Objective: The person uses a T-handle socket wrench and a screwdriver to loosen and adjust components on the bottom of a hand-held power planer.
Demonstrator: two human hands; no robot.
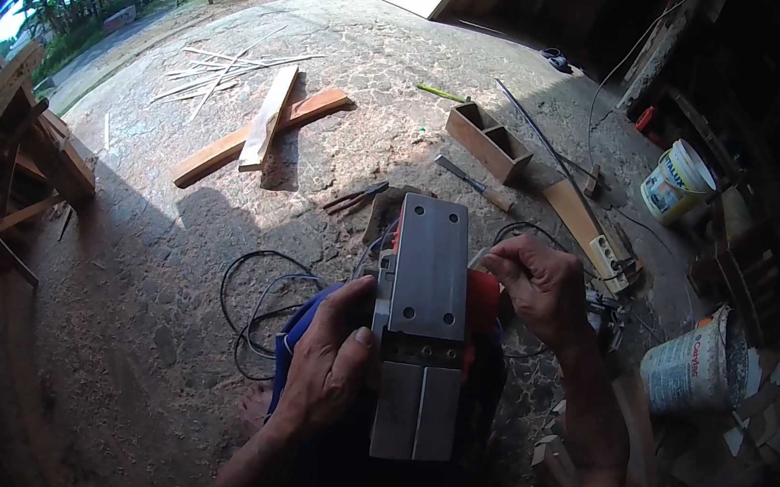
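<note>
An electric hand planer (432, 268) lies sole up over my lap, its two grey metal plates facing me and an orange body showing at the sides. My left hand (329, 363) grips it from the left, thumb along the edge by the blade slot. Close to the orange part on its right side, my right hand (540, 286) is closed in a pinch. A thin pale sliver shows by those fingertips, too small to name. Beyond the planer, a chisel (475, 184) with a wooden handle and a pair of pliers (355, 197) rest on the ground.
A two-compartment wooden box (488, 142) stands ahead, near a long dark bar (544, 136). Crossed boards (263, 131) and thin strips lie far left. Two buckets (678, 182) stand at right, above wood offcuts (567, 470). A black cable (232, 297) coils at left.
</note>
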